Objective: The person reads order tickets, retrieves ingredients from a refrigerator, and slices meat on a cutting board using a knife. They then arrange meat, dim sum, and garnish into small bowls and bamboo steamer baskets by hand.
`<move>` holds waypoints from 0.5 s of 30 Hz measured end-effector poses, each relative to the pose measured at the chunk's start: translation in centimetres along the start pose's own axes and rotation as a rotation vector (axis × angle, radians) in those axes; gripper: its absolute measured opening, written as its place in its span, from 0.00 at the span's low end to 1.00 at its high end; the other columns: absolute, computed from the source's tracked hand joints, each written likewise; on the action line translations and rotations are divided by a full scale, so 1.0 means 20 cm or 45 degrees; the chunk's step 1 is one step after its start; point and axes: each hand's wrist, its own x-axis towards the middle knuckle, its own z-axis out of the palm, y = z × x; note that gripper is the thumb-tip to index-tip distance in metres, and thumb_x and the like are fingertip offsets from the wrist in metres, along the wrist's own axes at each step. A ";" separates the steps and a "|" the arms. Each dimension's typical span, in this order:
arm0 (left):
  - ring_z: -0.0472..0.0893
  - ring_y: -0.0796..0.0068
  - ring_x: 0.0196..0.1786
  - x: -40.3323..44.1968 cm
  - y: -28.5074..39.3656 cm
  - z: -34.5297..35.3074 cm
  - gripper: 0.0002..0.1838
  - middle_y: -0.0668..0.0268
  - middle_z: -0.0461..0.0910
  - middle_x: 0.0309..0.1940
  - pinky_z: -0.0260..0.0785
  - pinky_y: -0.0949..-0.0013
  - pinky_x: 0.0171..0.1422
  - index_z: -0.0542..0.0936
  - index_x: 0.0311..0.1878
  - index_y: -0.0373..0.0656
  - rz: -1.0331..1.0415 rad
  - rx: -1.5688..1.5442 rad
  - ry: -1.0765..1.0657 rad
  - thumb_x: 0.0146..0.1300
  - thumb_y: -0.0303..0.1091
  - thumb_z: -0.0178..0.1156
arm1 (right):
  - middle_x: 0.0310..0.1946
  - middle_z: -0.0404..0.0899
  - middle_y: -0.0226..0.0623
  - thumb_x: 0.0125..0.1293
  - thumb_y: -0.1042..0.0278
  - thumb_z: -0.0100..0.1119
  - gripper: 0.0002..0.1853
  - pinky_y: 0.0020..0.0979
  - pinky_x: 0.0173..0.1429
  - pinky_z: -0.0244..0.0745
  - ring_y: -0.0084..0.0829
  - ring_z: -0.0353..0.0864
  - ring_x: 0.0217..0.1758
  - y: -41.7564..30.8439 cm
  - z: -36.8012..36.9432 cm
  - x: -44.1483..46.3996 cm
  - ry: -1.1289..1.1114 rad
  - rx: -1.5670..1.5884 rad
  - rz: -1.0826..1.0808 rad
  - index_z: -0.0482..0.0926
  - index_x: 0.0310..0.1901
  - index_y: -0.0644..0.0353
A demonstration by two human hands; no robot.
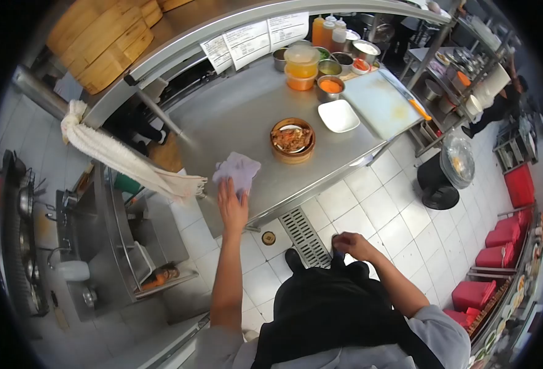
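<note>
My left hand (231, 208) is at the left end of the steel counter (222, 117), closed on a crumpled pale purple cloth (239, 170) that it presses to the surface. To the right of the cloth stands a round bamboo steamer (292, 154) with a small dish of browned food (291, 139) in it. A white square bowl (339, 116) sits just beyond the steamer. My right hand (352, 246) hangs in front of my black apron, over the floor and away from the counter. Its fingers are curled in, and nothing shows in them.
Sauce tubs (301, 66) and squeeze bottles (322, 34) crowd the counter's far end. On a white cutting board (373, 101) lies an orange-handled knife (420, 109). A towel (124, 154) hangs over a rail at left. A floor drain (305, 237) and a black bin (436, 175) are below.
</note>
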 end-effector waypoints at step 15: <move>0.83 0.57 0.34 0.31 -0.54 0.32 0.14 0.59 0.83 0.31 0.75 0.57 0.38 0.83 0.35 0.43 0.000 0.759 -0.238 0.58 0.44 0.57 | 0.42 0.84 0.43 0.63 0.57 0.61 0.19 0.33 0.52 0.76 0.35 0.83 0.45 0.36 -0.07 -0.53 0.421 0.126 0.197 0.79 0.50 0.62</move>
